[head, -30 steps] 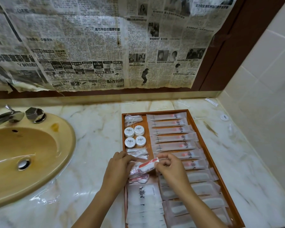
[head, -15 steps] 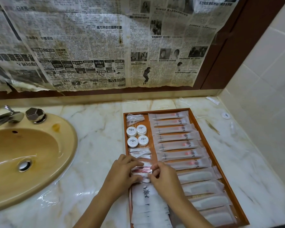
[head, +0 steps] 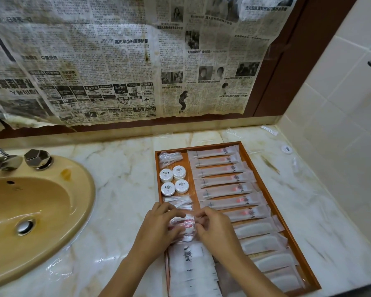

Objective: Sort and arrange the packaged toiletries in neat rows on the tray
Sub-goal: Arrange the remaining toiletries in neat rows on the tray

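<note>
Packaged toiletries in a wooden tray (head: pixel 272 196) on the marble counter (head: pixel 124 179), right of the yellow basin (head: pixel 51 211). Right column of tray: long frosted sachets (head: pixel 223 181) with red marks, laid crosswise in a stacked row from far end to middle; nearer, wider frosted packets (head: pixel 257 229) in the same crosswise order, down to the near right corner. Left column, far to near: clear bag of small white picks (head: pixel 170 157); four round white tubs (head: pixel 174 179) in a two-by-two block; clear packets of thin white sticks (head: pixel 178 202); small clear packets with red contents (head: pixel 181 225); flat white sachets (head: pixel 187 257) bearing a dark emblem, overlapped toward the near edge. Left hand (head: pixel 159 228) and right hand (head: pixel 215 229) both over the left column, fingertips curled in and pinching the red packets from either side. Loose on the counter right of the tray: one round white tub lid or cap (head: pixel 286 149), type unclear. Newspaper (head: pixel 126 61) covering the wall behind; tap (head: pixel 4 161) at far left.
</note>
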Motion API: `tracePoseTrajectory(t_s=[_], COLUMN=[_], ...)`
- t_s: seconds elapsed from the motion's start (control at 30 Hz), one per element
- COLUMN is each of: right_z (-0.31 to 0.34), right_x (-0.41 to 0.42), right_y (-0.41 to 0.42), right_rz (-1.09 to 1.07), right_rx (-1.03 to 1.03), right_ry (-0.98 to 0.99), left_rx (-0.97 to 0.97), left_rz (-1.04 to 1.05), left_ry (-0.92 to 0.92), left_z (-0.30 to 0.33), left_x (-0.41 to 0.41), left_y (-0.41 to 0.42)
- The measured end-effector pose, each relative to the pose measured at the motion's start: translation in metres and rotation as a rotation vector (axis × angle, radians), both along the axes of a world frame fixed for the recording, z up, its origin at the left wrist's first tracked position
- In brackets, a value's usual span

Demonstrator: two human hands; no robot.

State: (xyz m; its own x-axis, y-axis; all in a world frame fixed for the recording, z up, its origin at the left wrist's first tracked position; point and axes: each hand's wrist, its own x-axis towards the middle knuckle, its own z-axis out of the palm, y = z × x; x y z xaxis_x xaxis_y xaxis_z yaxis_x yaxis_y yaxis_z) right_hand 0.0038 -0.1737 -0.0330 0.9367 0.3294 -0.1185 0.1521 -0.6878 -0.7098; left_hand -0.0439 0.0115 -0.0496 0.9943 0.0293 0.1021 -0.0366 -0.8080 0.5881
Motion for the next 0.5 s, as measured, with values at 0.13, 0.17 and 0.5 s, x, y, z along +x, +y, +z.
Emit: tracePoseTrajectory(t_s=[0.13, 0.17, 0.5], right_z=[0.019, 0.024, 0.044], right_x=[0.015, 0.021, 0.083], right_y=[-0.02, -0.028, -0.133], right_rz=[-0.063, -0.086, -0.308], right_rx=[0.024, 0.024, 0.082], right_ry=[-0.027, -0.033, -0.109], left_rx=[-0.068, -0.086, -0.16], left_rz=[0.012, 0.017, -0.094], left_ry=[-0.05, -0.054, -0.09], left_z=[0.016, 0.021, 0.061], left_x=[0.019, 0.025, 0.111], left_y=[-0.011, -0.016, -0.094])
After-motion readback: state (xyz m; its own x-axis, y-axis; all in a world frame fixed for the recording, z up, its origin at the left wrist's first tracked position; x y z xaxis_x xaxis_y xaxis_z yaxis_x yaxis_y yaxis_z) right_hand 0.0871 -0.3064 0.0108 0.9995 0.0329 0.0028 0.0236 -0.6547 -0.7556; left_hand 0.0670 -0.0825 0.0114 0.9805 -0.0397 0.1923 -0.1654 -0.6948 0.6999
